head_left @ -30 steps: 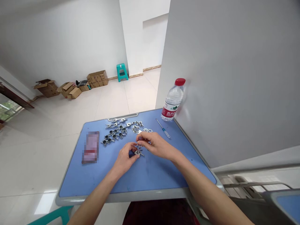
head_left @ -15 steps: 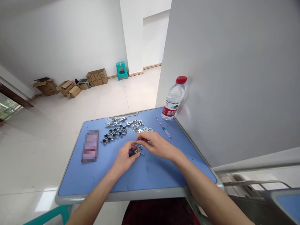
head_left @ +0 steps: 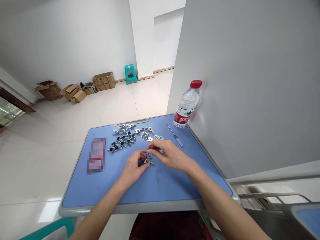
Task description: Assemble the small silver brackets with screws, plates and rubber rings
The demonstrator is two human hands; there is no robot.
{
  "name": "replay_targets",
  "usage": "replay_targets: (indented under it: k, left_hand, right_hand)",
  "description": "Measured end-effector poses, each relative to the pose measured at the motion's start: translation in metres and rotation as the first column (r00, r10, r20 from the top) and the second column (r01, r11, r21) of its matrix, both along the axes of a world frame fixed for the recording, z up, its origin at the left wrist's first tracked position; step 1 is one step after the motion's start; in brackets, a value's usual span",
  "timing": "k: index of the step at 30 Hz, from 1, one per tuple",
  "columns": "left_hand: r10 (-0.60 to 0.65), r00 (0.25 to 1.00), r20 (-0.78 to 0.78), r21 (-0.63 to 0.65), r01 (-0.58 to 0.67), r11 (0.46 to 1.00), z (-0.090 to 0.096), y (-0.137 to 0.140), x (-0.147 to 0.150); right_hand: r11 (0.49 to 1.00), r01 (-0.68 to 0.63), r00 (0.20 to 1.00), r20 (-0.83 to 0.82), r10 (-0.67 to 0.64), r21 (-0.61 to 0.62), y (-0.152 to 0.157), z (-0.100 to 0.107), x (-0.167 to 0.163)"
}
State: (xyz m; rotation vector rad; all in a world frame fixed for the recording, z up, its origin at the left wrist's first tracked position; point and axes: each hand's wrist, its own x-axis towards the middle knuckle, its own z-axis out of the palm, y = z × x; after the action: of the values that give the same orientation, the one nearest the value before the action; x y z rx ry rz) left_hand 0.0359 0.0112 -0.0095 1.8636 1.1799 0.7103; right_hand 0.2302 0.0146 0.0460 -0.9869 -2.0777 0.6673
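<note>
I've got left hand [head_left: 133, 167] pinching metal part [head_left: 147, 161], right hand [head_left: 167, 153] curled just beside; can't tell if it's gripping.

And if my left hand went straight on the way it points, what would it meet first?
Most likely your right hand, just ahead of the left hand, though the depth between them is unclear.

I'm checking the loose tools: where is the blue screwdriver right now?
In the head view, the blue screwdriver lies on the right of the table, just short of the bottle and beyond the right hand.
</note>
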Motion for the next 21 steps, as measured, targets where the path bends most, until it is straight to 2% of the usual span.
replay_targets:
  k: [12, 21]
  left_hand:
    - [0.000, 1.000, -0.007, 0.020, 0.000, 1.000, -0.0020, 0.0003, -0.0007]
    - [-0.001, 1.000, 0.002, -0.004, 0.001, 1.000, -0.0013, 0.0002, -0.0004]
  right_hand:
    - [1.000, -0.018, 0.993, 0.118, 0.015, 0.025, 0.0028, -0.0073, 0.0004]
    - [1.000, -0.021, 0.999, 0.042, 0.020, 0.006, 0.0011, -0.0028, 0.0009]
